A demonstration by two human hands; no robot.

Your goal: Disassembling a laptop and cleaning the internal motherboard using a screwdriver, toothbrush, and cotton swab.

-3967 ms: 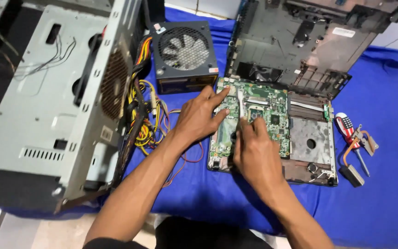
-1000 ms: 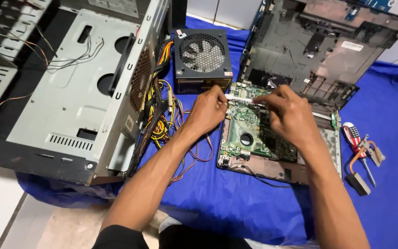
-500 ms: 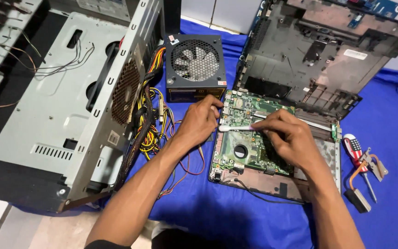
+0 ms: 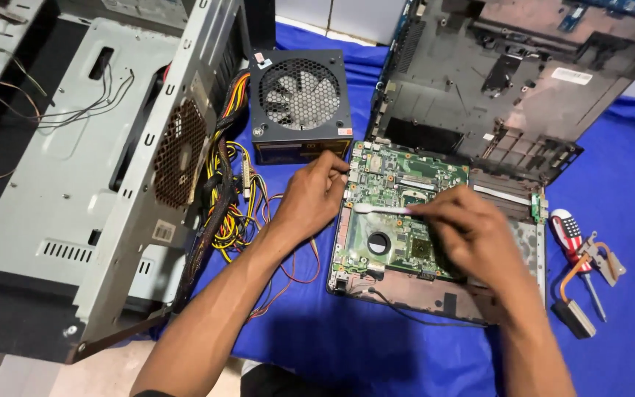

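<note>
Blue cloth (image 4: 406,353) over bench. Green circuit board (image 4: 398,220) exposed in stripped laptop base (image 4: 435,298). Right hand (image 4: 479,235) pinching white brush (image 4: 380,209) over board centre; left hand (image 4: 314,198), fingers curled, steadying board's left edge. Cleaning apparently midway; reassembly outstanding.

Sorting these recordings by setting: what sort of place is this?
Probably a computer repair bench: an open desktop case, a loose power supply and a stripped laptop's green circuit board lie on a blue cloth.
</note>
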